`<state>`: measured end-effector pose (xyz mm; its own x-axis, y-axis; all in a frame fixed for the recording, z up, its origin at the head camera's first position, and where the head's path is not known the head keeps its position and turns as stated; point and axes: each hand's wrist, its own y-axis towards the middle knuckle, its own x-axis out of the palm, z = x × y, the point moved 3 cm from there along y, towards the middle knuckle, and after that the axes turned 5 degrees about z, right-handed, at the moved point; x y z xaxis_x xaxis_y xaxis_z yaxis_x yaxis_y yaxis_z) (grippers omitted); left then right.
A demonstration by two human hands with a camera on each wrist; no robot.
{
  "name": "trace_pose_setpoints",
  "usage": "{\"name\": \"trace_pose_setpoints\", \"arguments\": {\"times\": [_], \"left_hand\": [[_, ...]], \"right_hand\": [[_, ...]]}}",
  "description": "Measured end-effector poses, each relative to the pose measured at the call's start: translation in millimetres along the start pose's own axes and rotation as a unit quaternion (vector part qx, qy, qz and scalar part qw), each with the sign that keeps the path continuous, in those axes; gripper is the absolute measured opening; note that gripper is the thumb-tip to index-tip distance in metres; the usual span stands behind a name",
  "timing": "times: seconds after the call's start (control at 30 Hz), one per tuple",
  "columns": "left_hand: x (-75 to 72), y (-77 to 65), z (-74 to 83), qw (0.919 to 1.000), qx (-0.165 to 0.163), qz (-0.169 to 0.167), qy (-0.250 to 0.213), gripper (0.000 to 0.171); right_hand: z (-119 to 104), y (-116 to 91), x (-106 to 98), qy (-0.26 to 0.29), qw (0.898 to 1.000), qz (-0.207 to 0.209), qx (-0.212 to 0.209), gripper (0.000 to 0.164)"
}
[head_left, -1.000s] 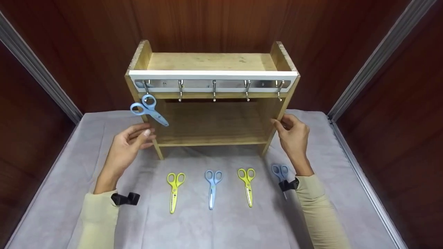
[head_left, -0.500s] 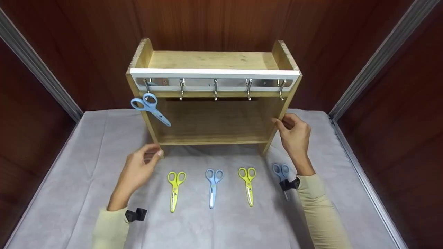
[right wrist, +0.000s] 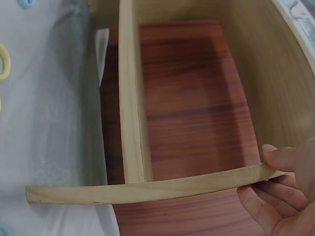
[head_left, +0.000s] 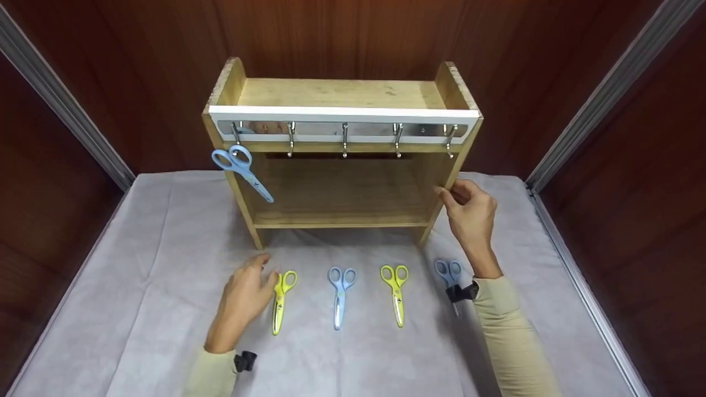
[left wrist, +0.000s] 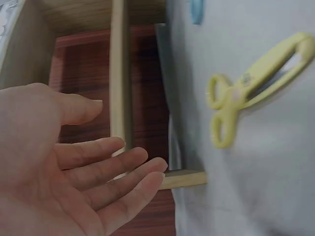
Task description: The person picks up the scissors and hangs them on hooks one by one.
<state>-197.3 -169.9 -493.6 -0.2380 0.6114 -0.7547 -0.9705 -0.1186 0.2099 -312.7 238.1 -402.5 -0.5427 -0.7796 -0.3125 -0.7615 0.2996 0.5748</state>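
Note:
My right hand (head_left: 473, 220) pinches the front edge of the right side panel (right wrist: 147, 191) of a wooden shelf (head_left: 331, 225), thumb inside and fingers outside. My left hand (head_left: 242, 298) is beside the leftmost yellow scissors (head_left: 278, 314), which lie on the cloth; its thumb and fingers are spread and hold nothing, as the left wrist view shows. Blue scissors (head_left: 256, 184) hang by a handle loop from the leftmost hook (head_left: 235, 135). To the right on the cloth lie blue scissors (head_left: 338, 303), yellow scissors (head_left: 397, 300) and another blue pair (head_left: 451, 280), partly hidden by the right wrist strap.
A white strip (head_left: 331, 112) with several metal hooks crosses the shelf's front. Grey cloth (head_left: 165, 231) covers the table. Dark wood walls (head_left: 342, 38) with metal corner posts (head_left: 595, 94) enclose the space on the back and sides.
My left hand has moved down from beside the hanging scissors, past the shelf's left leg, to the leftmost yellow scissors. The right hand keeps its hold on the shelf.

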Motion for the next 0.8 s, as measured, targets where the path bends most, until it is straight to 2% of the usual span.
{"name": "trace_pose_setpoints", "arguments": {"times": [0.23,0.37,0.47,0.6,0.67,0.8], "left_hand": [[22.3,-13.0,-3.8,0.9985,0.014,0.019,0.049,0.042],[32.6,-19.4,-3.2,0.9913,0.054,0.06,0.104,0.035],[42.4,-25.0,-1.2,0.9772,0.097,0.112,0.152,0.029],[53.3,-31.4,1.6,0.9531,0.132,0.169,0.214,0.034],[57.6,-32.2,2.6,0.942,0.138,0.183,0.245,0.042],[62.7,-30.4,5.8,0.9277,0.146,0.192,0.285,0.048]], "right_hand": [[0.4,0.5,-0.1,0.004,1.0,0.001,0.005,0.022],[0.3,-0.4,-0.1,0.006,1.0,0.001,0.006,0.022],[0.2,-0.8,0.0,0.007,1.0,0.003,0.006,0.023],[0.5,-1.4,0.7,0.004,1.0,0.002,0.007,0.023],[0.8,-1.6,1.0,0.0,1.0,0.003,0.009,0.023],[0.8,-1.0,0.8,-0.004,1.0,0.006,0.01,0.022]]}}
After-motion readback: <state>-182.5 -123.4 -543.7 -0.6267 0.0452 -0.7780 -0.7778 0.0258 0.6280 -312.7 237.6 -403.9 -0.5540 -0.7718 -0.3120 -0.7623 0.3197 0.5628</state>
